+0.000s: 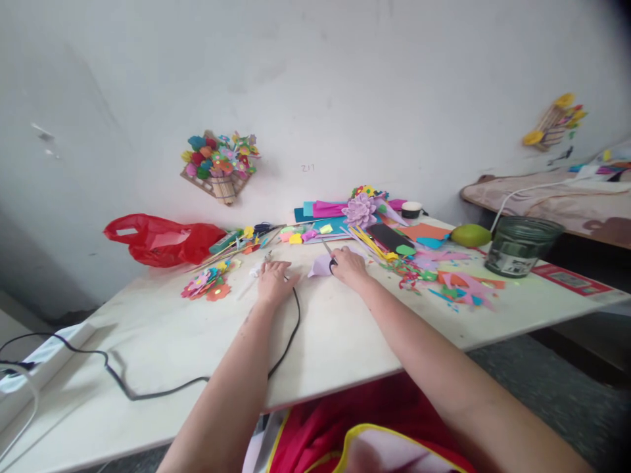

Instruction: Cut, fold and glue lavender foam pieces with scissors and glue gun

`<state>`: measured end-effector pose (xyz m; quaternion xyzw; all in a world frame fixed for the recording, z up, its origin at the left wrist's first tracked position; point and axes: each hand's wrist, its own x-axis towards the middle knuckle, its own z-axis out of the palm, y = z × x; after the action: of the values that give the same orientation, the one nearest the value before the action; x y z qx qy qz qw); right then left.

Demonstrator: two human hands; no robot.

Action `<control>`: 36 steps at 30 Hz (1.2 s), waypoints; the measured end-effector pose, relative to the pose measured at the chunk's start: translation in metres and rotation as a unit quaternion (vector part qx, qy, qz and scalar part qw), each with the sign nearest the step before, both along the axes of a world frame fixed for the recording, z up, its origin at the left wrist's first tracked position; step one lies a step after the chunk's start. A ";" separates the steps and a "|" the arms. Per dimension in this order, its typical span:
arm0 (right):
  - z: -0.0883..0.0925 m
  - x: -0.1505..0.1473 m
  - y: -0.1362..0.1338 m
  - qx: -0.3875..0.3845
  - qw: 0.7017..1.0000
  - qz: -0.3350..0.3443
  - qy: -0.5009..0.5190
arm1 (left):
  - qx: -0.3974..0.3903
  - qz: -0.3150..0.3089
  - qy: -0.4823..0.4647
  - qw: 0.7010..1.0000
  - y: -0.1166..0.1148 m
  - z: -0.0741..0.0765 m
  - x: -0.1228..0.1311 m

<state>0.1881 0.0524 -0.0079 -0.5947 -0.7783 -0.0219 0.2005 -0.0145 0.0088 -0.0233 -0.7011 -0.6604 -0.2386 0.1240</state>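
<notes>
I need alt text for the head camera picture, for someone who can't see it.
A person's right hand holds scissors at a lilac piece on a pale table, the left hand near a black cord. Around them lie flower cut-outs, colorful scraps, a red plastic bag and a green jar.

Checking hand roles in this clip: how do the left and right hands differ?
The right hand holds scissors; what the left hand holds, if anything, can't be made out. The right hand is next to a pale purple piece, the left hand by a black cord. Both are bare, over the tabletop.
</notes>
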 end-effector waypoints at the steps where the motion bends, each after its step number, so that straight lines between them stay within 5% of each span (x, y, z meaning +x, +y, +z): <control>1: 0.000 0.000 0.000 0.001 1.000 -0.002 -0.001 | -0.005 -0.030 0.012 0.999 0.000 0.001 0.005; 8: -0.001 0.000 -0.001 0.001 1.000 -0.009 -0.003 | -0.025 -0.047 0.056 0.997 0.004 0.002 0.032; 16: 0.002 0.000 -0.001 0.006 1.000 -0.020 0.007 | 0.028 -0.014 -0.001 1.000 0.006 -0.001 0.026; 28: 0.000 -0.003 -0.004 0.006 1.000 -0.018 0.006 | 0.015 -0.115 0.061 0.991 -0.001 0.002 0.037; 36: -0.002 -0.002 -0.001 0.016 1.000 -0.018 0.013 | -0.026 -0.093 0.087 0.991 0.000 -0.001 0.035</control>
<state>0.1859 0.0512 -0.0096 -0.6057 -0.7643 -0.0303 0.2191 0.0206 0.0092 -0.0246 -0.7808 -0.5847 -0.1697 0.1401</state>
